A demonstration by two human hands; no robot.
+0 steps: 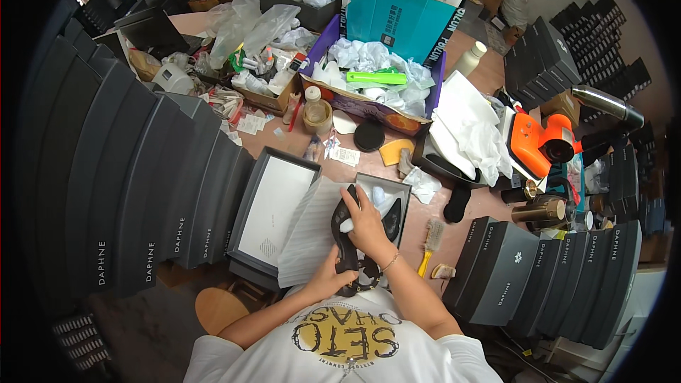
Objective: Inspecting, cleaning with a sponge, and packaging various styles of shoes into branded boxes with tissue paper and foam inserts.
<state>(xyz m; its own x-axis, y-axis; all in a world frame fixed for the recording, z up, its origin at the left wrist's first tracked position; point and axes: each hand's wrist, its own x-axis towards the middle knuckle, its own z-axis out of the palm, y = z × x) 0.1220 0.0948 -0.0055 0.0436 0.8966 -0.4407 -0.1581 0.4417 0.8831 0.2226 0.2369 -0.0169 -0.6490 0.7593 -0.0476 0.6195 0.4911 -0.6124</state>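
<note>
A black shoe point(343, 242) with a studded strap is held upright between my two hands, close to my shirt. My left hand point(330, 277) is closed round its lower end near the strap. Higher up, my right hand point(372, 228) grips the same shoe, with a small white wad point(346, 225) showing beside its fingers. Beneath is an open grey shoebox point(406, 197), and a second black shoe point(392, 220) lies in it. White tissue paper point(303, 223) spreads over the box's left side, next to the box lid point(273, 198), which lies inside up.
Tall stacks of grey shoeboxes point(142, 170) stand left; more boxes point(496, 269) are at the right. A brush point(431, 242), a yellow sponge point(396, 151) and a black round lid point(369, 135) lie beyond the shoebox. Behind is a purple box point(434, 92) of crumpled paper.
</note>
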